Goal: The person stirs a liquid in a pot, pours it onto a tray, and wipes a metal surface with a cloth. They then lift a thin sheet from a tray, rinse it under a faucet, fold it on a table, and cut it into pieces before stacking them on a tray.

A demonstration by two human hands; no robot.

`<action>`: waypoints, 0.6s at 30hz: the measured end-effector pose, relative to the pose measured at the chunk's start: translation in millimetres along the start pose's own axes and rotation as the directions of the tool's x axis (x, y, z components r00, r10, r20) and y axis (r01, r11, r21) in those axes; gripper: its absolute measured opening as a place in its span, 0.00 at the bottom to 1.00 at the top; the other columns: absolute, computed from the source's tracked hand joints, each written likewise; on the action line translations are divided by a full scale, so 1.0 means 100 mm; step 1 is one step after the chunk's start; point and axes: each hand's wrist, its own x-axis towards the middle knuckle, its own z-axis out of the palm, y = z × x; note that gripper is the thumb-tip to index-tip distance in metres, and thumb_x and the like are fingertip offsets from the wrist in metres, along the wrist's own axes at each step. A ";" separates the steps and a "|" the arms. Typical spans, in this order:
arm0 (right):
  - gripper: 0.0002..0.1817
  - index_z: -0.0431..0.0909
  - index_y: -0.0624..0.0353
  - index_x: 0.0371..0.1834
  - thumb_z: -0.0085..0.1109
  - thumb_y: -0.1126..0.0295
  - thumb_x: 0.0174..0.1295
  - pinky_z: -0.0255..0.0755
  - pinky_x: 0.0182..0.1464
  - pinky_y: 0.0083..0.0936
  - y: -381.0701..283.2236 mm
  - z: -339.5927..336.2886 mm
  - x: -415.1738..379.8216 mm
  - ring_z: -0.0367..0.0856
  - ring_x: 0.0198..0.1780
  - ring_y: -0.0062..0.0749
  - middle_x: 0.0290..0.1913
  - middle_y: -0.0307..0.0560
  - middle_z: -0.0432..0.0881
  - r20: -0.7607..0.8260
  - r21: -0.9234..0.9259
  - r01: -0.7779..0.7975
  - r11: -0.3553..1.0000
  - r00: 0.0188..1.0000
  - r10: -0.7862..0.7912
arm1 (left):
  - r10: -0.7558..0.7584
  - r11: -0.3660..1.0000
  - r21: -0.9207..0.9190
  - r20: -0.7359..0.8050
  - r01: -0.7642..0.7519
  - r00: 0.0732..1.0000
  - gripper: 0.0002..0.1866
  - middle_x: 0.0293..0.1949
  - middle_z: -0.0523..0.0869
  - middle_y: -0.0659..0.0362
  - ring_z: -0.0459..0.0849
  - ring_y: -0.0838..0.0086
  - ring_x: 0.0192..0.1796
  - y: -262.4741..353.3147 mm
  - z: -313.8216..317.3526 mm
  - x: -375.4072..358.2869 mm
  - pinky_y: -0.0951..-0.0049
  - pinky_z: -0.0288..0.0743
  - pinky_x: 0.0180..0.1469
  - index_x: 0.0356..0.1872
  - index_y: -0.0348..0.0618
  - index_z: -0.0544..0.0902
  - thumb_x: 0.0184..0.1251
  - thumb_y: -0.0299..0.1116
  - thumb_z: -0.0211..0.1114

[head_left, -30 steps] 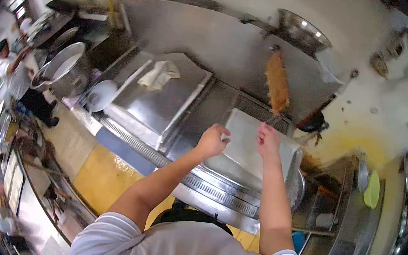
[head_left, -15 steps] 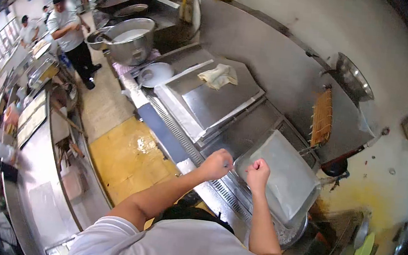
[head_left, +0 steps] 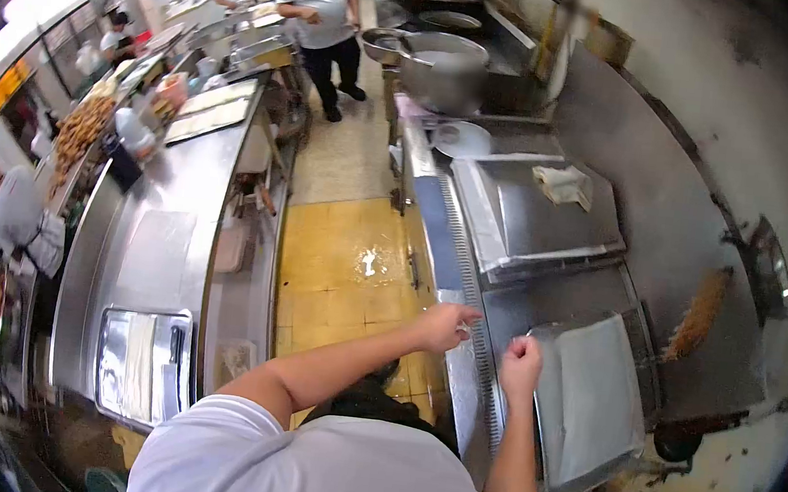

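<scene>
My left hand (head_left: 448,328) is over the slotted metal edge of the counter. Its fingers are loosely stretched and apart, and I see nothing held in them. A short way to the right, my right hand (head_left: 521,362) is closed in a fist beside the near left corner of a covered tray (head_left: 595,398). Whatever the fist may hold is hidden. A pale, translucent sheet lies over the tray on the steel counter (head_left: 552,296).
Behind the tray stand a flat metal cover (head_left: 564,227) with a cloth (head_left: 564,185), a white plate (head_left: 463,140) and a large pot (head_left: 443,73). Left across the yellow floor (head_left: 345,251), a worktable (head_left: 152,249) bears a tray with a knife (head_left: 171,372). Several people work farther off.
My view has swung left, bringing the worktable and its tray with the knife into sight. The left hand's fingers have loosened from a fist; the right hand stays closed.
</scene>
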 end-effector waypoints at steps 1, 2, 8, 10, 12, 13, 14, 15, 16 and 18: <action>0.09 0.79 0.62 0.29 0.72 0.72 0.55 0.70 0.34 0.31 -0.17 0.06 0.04 0.72 0.28 0.31 0.25 0.44 0.76 -0.087 -0.116 0.232 0.966 0.966 -0.242 | -0.030 0.998 0.051 -0.039 0.032 0.999 0.24 0.48 0.90 0.47 0.89 0.61 0.49 -0.02 -0.09 -0.06 0.62 0.82 0.54 0.59 0.42 0.86 0.60 0.31 0.75; 0.08 0.81 0.62 0.31 0.72 0.72 0.55 0.71 0.35 0.31 -0.34 0.10 0.02 0.75 0.29 0.33 0.26 0.46 0.79 -0.074 -0.098 0.291 0.952 0.952 -0.298 | -0.060 0.993 0.098 -0.075 0.067 0.995 0.24 0.49 0.90 0.48 0.89 0.61 0.50 -0.05 -0.19 -0.16 0.62 0.82 0.55 0.58 0.42 0.86 0.59 0.31 0.76; 0.08 0.86 0.66 0.35 0.71 0.71 0.60 0.79 0.43 0.32 -1.34 0.14 0.02 0.87 0.40 0.36 0.34 0.51 0.87 0.459 0.063 -0.059 0.996 0.888 0.024 | -0.311 0.944 0.049 -0.194 0.326 0.930 0.22 0.44 0.91 0.49 0.89 0.61 0.45 0.14 -1.06 -0.68 0.64 0.84 0.51 0.56 0.41 0.87 0.62 0.36 0.77; 0.09 0.86 0.67 0.37 0.70 0.71 0.61 0.79 0.45 0.33 -1.54 0.30 0.01 0.87 0.42 0.37 0.37 0.52 0.88 0.446 0.083 0.073 0.994 0.889 -0.102 | -0.332 0.942 -0.048 -0.243 0.331 0.911 0.23 0.45 0.91 0.49 0.89 0.60 0.46 0.08 -1.23 -0.89 0.63 0.84 0.52 0.57 0.41 0.86 0.62 0.36 0.77; 0.08 0.86 0.68 0.37 0.68 0.72 0.62 0.79 0.46 0.34 -1.82 0.52 -0.11 0.87 0.44 0.39 0.41 0.52 0.88 0.280 0.240 0.280 0.930 0.897 -0.342 | -0.313 0.949 -0.069 -0.309 0.307 0.898 0.23 0.46 0.91 0.48 0.90 0.60 0.47 -0.05 -1.35 -1.12 0.62 0.84 0.53 0.58 0.41 0.86 0.63 0.36 0.77; 0.11 0.84 0.67 0.46 0.67 0.73 0.63 0.80 0.48 0.34 -1.89 0.60 -0.14 0.85 0.50 0.40 0.51 0.54 0.85 0.347 0.317 0.279 0.906 0.855 -0.385 | -0.280 0.958 -0.040 -0.352 0.285 0.893 0.23 0.47 0.91 0.48 0.90 0.60 0.48 -0.17 -1.40 -1.25 0.62 0.83 0.53 0.58 0.41 0.86 0.63 0.36 0.77; 0.16 0.83 0.66 0.55 0.66 0.75 0.63 0.81 0.50 0.35 -1.96 0.68 -0.17 0.84 0.55 0.42 0.60 0.56 0.82 0.412 0.391 0.264 0.881 0.806 -0.425 | -0.246 0.964 -0.008 -0.395 0.265 0.885 0.23 0.47 0.91 0.48 0.90 0.60 0.48 -0.29 -1.46 -1.37 0.61 0.83 0.53 0.59 0.41 0.86 0.63 0.36 0.77; 0.20 0.81 0.65 0.59 0.66 0.75 0.63 0.81 0.51 0.33 -2.02 0.77 -0.14 0.83 0.57 0.41 0.62 0.56 0.80 0.534 0.383 0.262 0.886 0.720 -0.443 | -0.249 0.957 0.036 -0.398 0.287 0.883 0.23 0.48 0.91 0.47 0.90 0.59 0.49 -0.40 -1.57 -1.49 0.61 0.83 0.54 0.59 0.41 0.86 0.63 0.36 0.76; 0.24 0.78 0.64 0.64 0.66 0.75 0.63 0.82 0.52 0.32 -2.15 0.85 -0.12 0.82 0.58 0.41 0.64 0.56 0.78 0.645 0.373 0.263 0.890 0.617 -0.452 | -0.256 0.947 0.079 -0.401 0.312 0.880 0.23 0.48 0.91 0.46 0.89 0.58 0.50 -0.50 -1.71 -1.61 0.60 0.82 0.54 0.58 0.41 0.86 0.64 0.37 0.76; 0.26 0.77 0.64 0.66 0.66 0.76 0.64 0.82 0.52 0.30 -2.54 1.03 -0.19 0.82 0.58 0.39 0.65 0.55 0.77 0.699 0.463 0.216 0.860 0.507 -0.504 | -0.275 0.921 0.143 -0.422 0.363 0.864 0.23 0.49 0.90 0.45 0.89 0.56 0.52 -0.62 -2.09 -1.87 0.59 0.82 0.55 0.58 0.41 0.86 0.64 0.38 0.76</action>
